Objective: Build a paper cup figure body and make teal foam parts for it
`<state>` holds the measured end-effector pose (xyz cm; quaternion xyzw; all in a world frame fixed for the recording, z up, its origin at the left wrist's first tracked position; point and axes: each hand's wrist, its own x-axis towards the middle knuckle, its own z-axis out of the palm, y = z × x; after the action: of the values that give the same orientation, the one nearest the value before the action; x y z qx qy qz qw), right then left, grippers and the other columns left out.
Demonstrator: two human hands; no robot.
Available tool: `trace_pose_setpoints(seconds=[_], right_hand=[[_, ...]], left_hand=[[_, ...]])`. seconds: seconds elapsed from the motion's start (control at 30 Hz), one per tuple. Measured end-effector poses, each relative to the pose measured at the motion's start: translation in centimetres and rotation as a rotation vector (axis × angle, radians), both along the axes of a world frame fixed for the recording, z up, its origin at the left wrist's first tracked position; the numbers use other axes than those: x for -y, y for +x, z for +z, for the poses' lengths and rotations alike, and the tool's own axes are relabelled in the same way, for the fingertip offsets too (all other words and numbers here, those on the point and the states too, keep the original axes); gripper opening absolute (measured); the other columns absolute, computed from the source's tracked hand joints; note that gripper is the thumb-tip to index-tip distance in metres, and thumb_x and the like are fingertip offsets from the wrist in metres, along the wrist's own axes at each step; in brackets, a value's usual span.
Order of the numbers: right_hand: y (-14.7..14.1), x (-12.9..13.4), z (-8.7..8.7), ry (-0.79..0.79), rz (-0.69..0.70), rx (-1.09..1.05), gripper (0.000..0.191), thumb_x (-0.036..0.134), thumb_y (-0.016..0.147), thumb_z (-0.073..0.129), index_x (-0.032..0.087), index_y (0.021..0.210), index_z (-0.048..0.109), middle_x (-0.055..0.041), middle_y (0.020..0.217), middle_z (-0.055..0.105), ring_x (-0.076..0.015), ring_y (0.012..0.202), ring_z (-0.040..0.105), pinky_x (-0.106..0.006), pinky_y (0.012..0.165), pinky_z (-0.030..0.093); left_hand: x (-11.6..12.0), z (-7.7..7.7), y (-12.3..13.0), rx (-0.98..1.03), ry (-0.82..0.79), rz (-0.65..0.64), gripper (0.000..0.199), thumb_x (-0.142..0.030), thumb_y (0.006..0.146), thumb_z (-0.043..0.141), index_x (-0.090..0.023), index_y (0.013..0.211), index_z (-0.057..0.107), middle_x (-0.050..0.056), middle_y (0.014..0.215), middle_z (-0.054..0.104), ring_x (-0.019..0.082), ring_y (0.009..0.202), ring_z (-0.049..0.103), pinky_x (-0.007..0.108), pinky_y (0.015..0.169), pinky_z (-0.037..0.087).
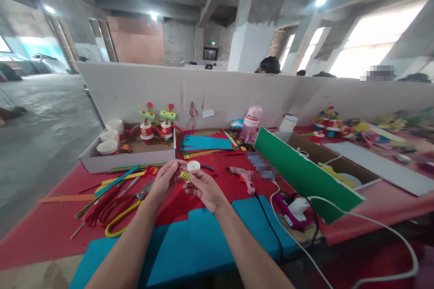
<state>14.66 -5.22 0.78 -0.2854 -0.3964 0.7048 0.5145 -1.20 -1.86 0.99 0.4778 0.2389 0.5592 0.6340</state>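
Observation:
A small yellow-and-green folded paper strip (185, 174) sits between my two hands above the red table. My left hand (167, 178) pinches at its left side, fingertips close together. With thumb and fingers closed, my right hand (204, 187) holds it from the right. Just behind the fingers is a white paper cup (193, 165), partly hidden, with a dark blue folded paper strip (207, 168) reaching out to its right. A pink glue gun (244, 178) lies to the right of my right hand. Scissors with red and yellow handles (126, 210) lie left of my left forearm.
Behind my left hand, a white box (127, 161) holds paper cups and two paper-cup robot figures (147, 130). Coloured paper sheets (206, 142) are stacked behind the cup. A green board (301, 169) and a purple power strip (291, 212) with cables stand right. Blue foam (190, 250) covers the front edge.

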Motion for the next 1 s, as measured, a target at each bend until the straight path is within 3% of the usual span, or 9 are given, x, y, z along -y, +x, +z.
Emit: trace_pose_setpoints(seconds=[0.1, 0.23, 0.43, 0.57, 0.67, 0.77, 0.83, 0.93, 1.0], right_hand=[[-0.1, 0.2, 0.0, 0.007, 0.043, 0.015, 0.042, 0.043, 0.064, 0.084, 0.018, 0.089, 0.061, 0.0001, 0.083, 0.07, -0.0134, 0.071, 0.068, -0.031, 0.076, 0.054], [0.4, 0.0, -0.3, 0.003, -0.046, -0.003, 0.04, 0.043, 0.064, 0.084, 0.016, 0.084, 0.062, -0.0006, 0.073, 0.069, -0.0115, 0.067, 0.064, -0.029, 0.074, 0.054], [1.1, 0.0, -0.4, -0.062, -0.154, -0.156, 0.042, 0.043, 0.058, 0.088, 0.015, 0.08, 0.065, 0.0, 0.071, 0.068, -0.0098, 0.066, 0.062, -0.023, 0.07, 0.051], [0.3, 0.3, -0.2, -0.092, -0.099, -0.153, 0.039, 0.043, 0.062, 0.086, 0.015, 0.082, 0.066, -0.0003, 0.073, 0.067, -0.0089, 0.066, 0.06, -0.023, 0.071, 0.05], [-0.4, 0.5, -0.3, -0.048, -0.077, -0.077, 0.038, 0.046, 0.069, 0.08, 0.016, 0.087, 0.066, -0.0003, 0.075, 0.067, -0.0099, 0.065, 0.059, -0.025, 0.07, 0.05], [-0.5, 1.1, -0.7, 0.108, -0.147, 0.283, 0.03, 0.047, 0.083, 0.065, 0.019, 0.092, 0.065, -0.003, 0.078, 0.068, -0.016, 0.069, 0.062, -0.034, 0.073, 0.052], [-0.2, 1.9, -1.1, 0.364, -0.199, 0.706, 0.018, 0.035, 0.088, 0.059, 0.02, 0.089, 0.068, -0.007, 0.088, 0.071, -0.0236, 0.091, 0.064, -0.044, 0.088, 0.048], [0.7, 3.7, -1.6, 0.788, -0.178, 1.182, 0.014, 0.016, 0.084, 0.06, 0.023, 0.086, 0.072, -0.0072, 0.122, 0.066, -0.0312, 0.134, 0.04, -0.055, 0.11, 0.023], [1.6, 4.7, -1.8, 0.867, -0.209, 1.253, 0.015, 0.017, 0.084, 0.06, 0.025, 0.088, 0.073, -0.0053, 0.123, 0.066, -0.0302, 0.136, 0.038, -0.056, 0.112, 0.018]], left_hand=[[-0.1, 0.0, -0.3, 0.015, 0.008, 0.021, 0.031, -0.041, 0.086, 0.062, -0.012, 0.098, 0.068, 0.009, 0.084, 0.07, 0.015, 0.076, 0.065, 0.023, 0.068, 0.051], [-0.5, 0.0, -0.8, 0.019, 0.027, 0.058, 0.035, -0.044, 0.086, 0.061, -0.013, 0.1, 0.068, 0.011, 0.09, 0.071, 0.018, 0.077, 0.067, 0.029, 0.072, 0.052], [-0.9, -0.3, -0.7, -0.135, 0.157, 0.379, 0.022, -0.036, 0.081, 0.069, -0.016, 0.091, 0.071, 0.005, 0.087, 0.069, 0.013, 0.076, 0.061, 0.023, 0.074, 0.047], [0.2, 0.1, 0.1, -0.272, 0.188, 0.16, 0.035, -0.028, 0.07, 0.079, -0.02, 0.103, 0.071, 0.004, 0.089, 0.068, 0.016, 0.084, 0.06, 0.025, 0.074, 0.048], [0.4, 0.0, 0.4, -0.316, 0.142, 0.117, 0.028, -0.026, 0.067, 0.08, -0.018, 0.093, 0.073, 0.004, 0.084, 0.069, 0.015, 0.078, 0.06, 0.025, 0.071, 0.047], [-0.1, -0.4, 0.2, -0.227, 0.085, 0.198, 0.021, -0.028, 0.072, 0.077, -0.018, 0.089, 0.073, 0.002, 0.079, 0.068, 0.012, 0.071, 0.058, 0.022, 0.066, 0.045], [-0.5, -0.6, -0.1, -0.138, 0.063, 0.266, 0.02, -0.028, 0.072, 0.077, -0.018, 0.089, 0.073, 0.001, 0.076, 0.066, 0.01, 0.068, 0.056, 0.021, 0.065, 0.044], [-0.8, -0.6, -0.2, -0.055, 0.056, 0.306, 0.021, -0.027, 0.069, 0.079, -0.018, 0.086, 0.073, 0.0, 0.074, 0.065, 0.009, 0.067, 0.056, 0.02, 0.066, 0.045], [-0.8, -0.6, -0.1, -0.032, 0.053, 0.3, 0.021, -0.027, 0.069, 0.079, -0.017, 0.087, 0.073, 0.0, 0.075, 0.065, 0.008, 0.066, 0.057, 0.02, 0.066, 0.045]])
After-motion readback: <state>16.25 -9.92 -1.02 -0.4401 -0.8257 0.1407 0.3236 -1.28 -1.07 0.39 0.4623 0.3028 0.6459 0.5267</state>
